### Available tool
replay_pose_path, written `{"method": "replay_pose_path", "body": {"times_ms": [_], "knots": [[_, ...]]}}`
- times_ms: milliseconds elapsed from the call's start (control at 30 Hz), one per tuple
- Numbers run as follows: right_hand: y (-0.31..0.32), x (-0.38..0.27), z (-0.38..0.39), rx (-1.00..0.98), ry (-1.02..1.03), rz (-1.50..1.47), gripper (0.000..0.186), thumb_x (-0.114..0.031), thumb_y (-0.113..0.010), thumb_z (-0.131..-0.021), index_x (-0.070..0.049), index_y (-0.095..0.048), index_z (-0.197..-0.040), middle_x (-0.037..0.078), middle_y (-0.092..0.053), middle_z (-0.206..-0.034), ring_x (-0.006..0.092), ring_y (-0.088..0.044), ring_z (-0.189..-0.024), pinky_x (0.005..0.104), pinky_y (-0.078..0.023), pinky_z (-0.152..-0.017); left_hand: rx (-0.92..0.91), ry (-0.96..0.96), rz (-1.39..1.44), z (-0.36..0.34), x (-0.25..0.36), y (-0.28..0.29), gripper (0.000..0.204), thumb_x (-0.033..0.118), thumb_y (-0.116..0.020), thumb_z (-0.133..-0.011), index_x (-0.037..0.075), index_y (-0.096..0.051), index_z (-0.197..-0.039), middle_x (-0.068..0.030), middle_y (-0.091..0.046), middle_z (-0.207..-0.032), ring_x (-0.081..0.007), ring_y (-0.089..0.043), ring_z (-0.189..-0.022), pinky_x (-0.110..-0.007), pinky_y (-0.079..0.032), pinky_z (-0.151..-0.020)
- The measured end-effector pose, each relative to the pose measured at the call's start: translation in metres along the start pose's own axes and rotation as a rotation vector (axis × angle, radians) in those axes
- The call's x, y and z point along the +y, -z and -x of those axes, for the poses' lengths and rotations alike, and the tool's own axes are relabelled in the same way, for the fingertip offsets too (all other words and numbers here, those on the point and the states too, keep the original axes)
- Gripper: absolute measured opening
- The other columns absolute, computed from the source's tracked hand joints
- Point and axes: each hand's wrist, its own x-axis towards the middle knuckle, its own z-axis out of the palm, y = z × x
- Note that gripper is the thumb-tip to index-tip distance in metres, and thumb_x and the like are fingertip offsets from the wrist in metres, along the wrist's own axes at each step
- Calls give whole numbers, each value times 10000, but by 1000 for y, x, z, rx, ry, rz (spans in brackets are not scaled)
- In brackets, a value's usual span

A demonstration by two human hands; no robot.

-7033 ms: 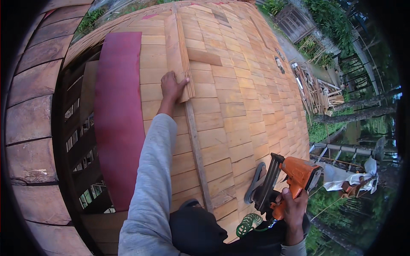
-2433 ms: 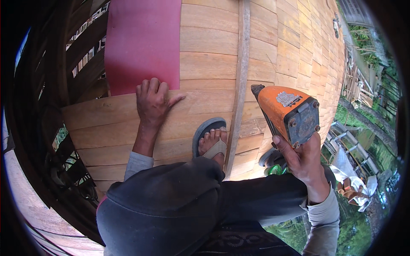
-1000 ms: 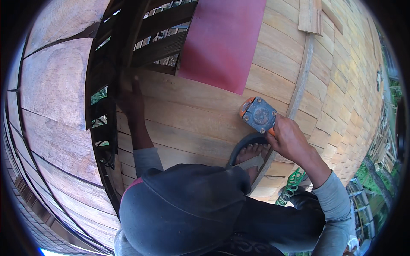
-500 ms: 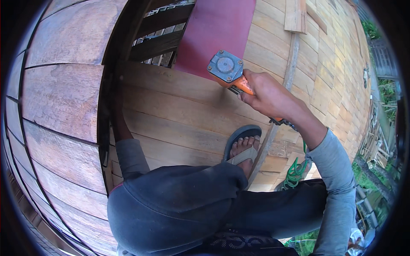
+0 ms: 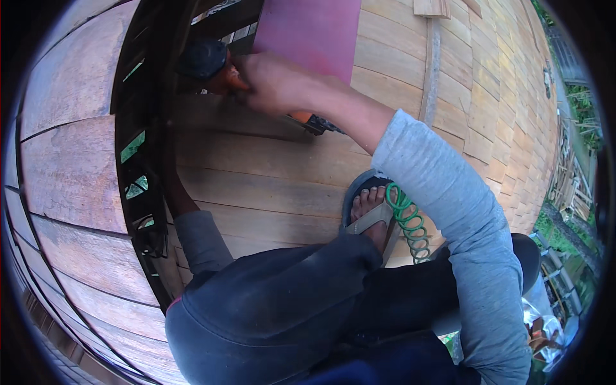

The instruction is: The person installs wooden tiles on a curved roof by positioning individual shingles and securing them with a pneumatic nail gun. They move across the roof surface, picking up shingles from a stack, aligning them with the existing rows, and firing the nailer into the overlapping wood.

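My right hand (image 5: 269,83) is closed round the handle of an orange and black nail gun (image 5: 204,61). The gun's head is over the dark gap along the left edge of the wooden shingles (image 5: 276,173). A green coiled air hose (image 5: 410,221) hangs below my right forearm. My left hand (image 5: 169,151) reaches down at the shaded edge of the same gap, beside the shingles; its fingers are lost in shadow, so whether it grips anything does not show.
A dark red sheet (image 5: 308,38) lies ahead over the battens. Weathered shingles (image 5: 74,173) slope away on the left, beyond the gap. A long wooden strip (image 5: 430,77) and a loose board (image 5: 431,8) rest on the right-hand shingles. My sandalled foot (image 5: 369,208) stands on the wood.
My right hand has swung the nail gun left and forward, from above the shingles to the dark gap. The green hose has come across beside my foot. My left arm stays nearly in place.
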Motion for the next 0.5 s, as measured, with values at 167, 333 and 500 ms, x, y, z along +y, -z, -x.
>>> {"method": "replay_pose_path", "body": {"times_ms": [167, 333, 500], "knots": [[6, -10, -74, -144, 4, 105, 398, -285, -698, -936, -12, -684, -1224, 230, -762, -997, 326, -766, -940, 458, -596, -816, -462, 127, -124, -8, 77, 70, 691, 534, -516, -1073, 108, -435, -1612, -134, -529, -1576, -240, -560, -1387, -406, -432, -1176], [-28, -29, -147, -138, 165, 52, 320, -281, -684, -908, -20, -762, -1075, 193, -769, -938, 302, -764, -863, 434, -590, -762, -292, 167, -93, 1, 66, 67, 655, 530, -509, -1074, 112, -468, -1576, -130, -547, -1545, -241, -575, -1362, -414, -448, -1148], [-44, -43, -163, -246, 327, 364, 338, -267, -663, -892, -37, -784, -1108, 198, -771, -1076, 326, -753, -985, 431, -584, -850, -180, 179, -84, 12, 52, 47, 622, 527, -501, -1074, 115, -500, -1541, -127, -564, -1513, -242, -590, -1336, -423, -465, -1120]]}}
